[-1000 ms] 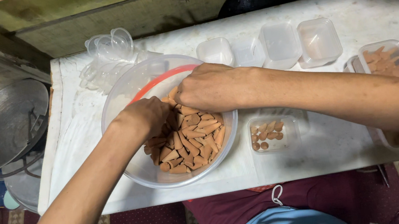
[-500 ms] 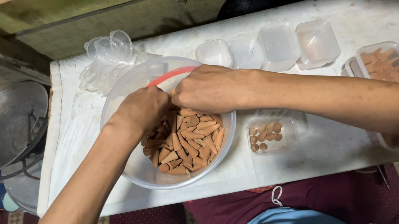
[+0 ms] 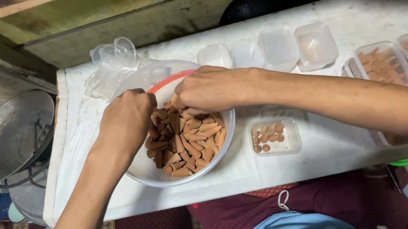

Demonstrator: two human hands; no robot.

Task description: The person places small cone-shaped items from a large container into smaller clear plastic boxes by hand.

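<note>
Nearest me, my lap sits under the front edge of the white table (image 3: pixel 326 161). Just past that edge stands the big clear bowl (image 3: pixel 143 172), heaped with small brown cones (image 3: pixel 187 143).

Both my hands are down in that bowl. My left hand (image 3: pixel 123 122) comes in over the near-left rim, knuckles up, fingers curled down into the cones; whether it has closed on any I cannot tell, since the fingertips are hidden. My right hand (image 3: pixel 208 88) reaches across from the right and rests on the far side of the heap, fingers bunched together as if pinching cones, though what lies under them is also hidden.

Compared with a second ago, the left hand has slid toward the bowl's left wall and the two hands, then touching, now sit a little apart. The heap looks much the same, so I judge this as sorting through the cones, with nothing lifted clear yet.

Just right of the bowl sits a small clear tub (image 3: pixel 274 135) with a few cones standing in it. Further right are filled tubs (image 3: pixel 384 64). At the far edge lie empty tubs (image 3: pixel 315 44) and a bunch of clear lids (image 3: pixel 112 58).
</note>
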